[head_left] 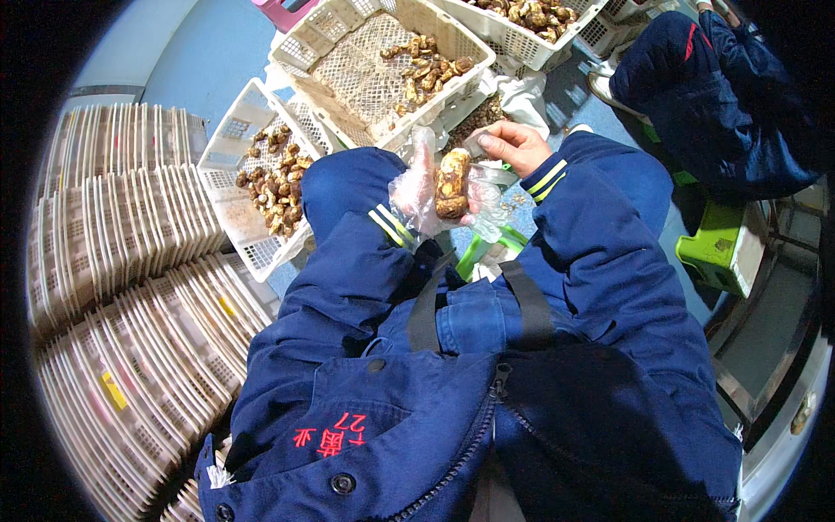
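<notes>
My left hand (421, 193), in a clear plastic glove, is wrapped round a thick mushroom (452, 184) with a pale top end and patchy brown-yellow sides. The mushroom stands nearly upright between my knees. My bare right hand (515, 146) is just right of its upper end, thumb and fingers pinched on a small greyish piece (476, 143) whose kind I cannot make out. Ahead, a white plastic crate (348, 80) has several mushrooms (424, 75) along its right side. Another white crate (228, 155) at the left, tilted, holds darker mushrooms (277, 187).
Tall stacks of nested white crates (130, 348) fill the left side. A further crate (535, 54) of mushrooms stands at the far right. Another person (696, 113) in dark blue sits there, near a green-and-white stool (722, 248). Dark crumbs (478, 117) lie beyond my hands.
</notes>
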A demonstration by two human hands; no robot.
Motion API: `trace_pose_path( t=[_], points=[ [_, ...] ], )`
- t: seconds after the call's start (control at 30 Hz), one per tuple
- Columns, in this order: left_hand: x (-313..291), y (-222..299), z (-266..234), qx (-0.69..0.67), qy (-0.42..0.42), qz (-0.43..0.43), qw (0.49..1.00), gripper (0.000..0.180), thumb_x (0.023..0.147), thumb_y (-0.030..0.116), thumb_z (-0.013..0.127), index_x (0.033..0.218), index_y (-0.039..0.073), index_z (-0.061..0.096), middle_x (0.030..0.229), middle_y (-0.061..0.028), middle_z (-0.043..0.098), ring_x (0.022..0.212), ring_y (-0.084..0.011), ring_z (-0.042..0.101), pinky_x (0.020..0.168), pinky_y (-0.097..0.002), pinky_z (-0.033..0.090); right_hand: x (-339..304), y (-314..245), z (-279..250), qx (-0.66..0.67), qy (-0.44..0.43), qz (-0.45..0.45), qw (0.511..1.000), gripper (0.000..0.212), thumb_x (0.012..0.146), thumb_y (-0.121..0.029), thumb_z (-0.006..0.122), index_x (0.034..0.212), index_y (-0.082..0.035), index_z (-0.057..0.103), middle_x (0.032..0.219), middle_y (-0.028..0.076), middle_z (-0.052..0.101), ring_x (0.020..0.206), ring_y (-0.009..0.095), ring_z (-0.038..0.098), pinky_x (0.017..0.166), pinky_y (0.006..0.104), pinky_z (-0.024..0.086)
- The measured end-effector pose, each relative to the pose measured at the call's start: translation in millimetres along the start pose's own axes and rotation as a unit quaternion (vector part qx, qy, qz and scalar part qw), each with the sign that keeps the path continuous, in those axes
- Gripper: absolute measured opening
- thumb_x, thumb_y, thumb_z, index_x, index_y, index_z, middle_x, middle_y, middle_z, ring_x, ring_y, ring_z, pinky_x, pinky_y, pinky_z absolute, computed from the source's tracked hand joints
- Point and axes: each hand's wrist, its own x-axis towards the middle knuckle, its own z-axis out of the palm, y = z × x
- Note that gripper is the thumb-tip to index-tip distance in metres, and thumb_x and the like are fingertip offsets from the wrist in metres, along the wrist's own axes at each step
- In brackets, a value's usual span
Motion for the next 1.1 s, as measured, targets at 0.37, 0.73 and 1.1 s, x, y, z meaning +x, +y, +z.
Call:
trace_pose_path(
  t=[0.37, 0.73, 1.1],
  points=[
    [5, 1, -5, -0.018, 0.015, 0.027, 0.999, 0.086, 0.072, 0.078, 0.026, 0.109, 0.005, 0.051, 0.091, -0.0113, 0.06, 0.073, -0.0211, 0.061, 0.062, -0.0341, 0.052, -1, -5, -4, -0.032, -0.047, 0.071, 0.996, 0.019, 0.084, -0.023, 0.062, 0.085, -0.004, 0.061, 0.073, -0.005, 0.057, 0.068, 0.004, 0.05, 0.064, 0.02, 0.042],
    [19, -9, -22, 0.241, -0.06, 0.185, 0.951, 0.039, 0.076, 0.007, 0.065, 0.112, 0.002, 0.049, 0.099, -0.0012, 0.058, 0.086, -0.0091, 0.054, 0.076, -0.0237, 0.044, 4, -1, -7, -0.057, -0.047, 0.085, 0.994, 0.021, 0.085, -0.026, 0.06, 0.084, -0.005, 0.06, 0.072, -0.004, 0.056, 0.066, 0.005, 0.049, 0.062, 0.0208, 0.041],
    [10, -3, -4, 0.233, -0.003, 0.212, 0.949, 0.025, 0.081, 0.007, 0.056, 0.105, 0.001, 0.054, 0.094, -0.0028, 0.06, 0.08, -0.0093, 0.055, 0.072, -0.0224, 0.044, -4, -6, 8, -0.212, 0.082, -0.095, 0.969, 0.019, 0.081, -0.02, 0.064, 0.078, -0.002, 0.062, 0.062, 0.002, 0.057, 0.057, 0.006, 0.049, 0.053, 0.0238, 0.042]
  ],
)
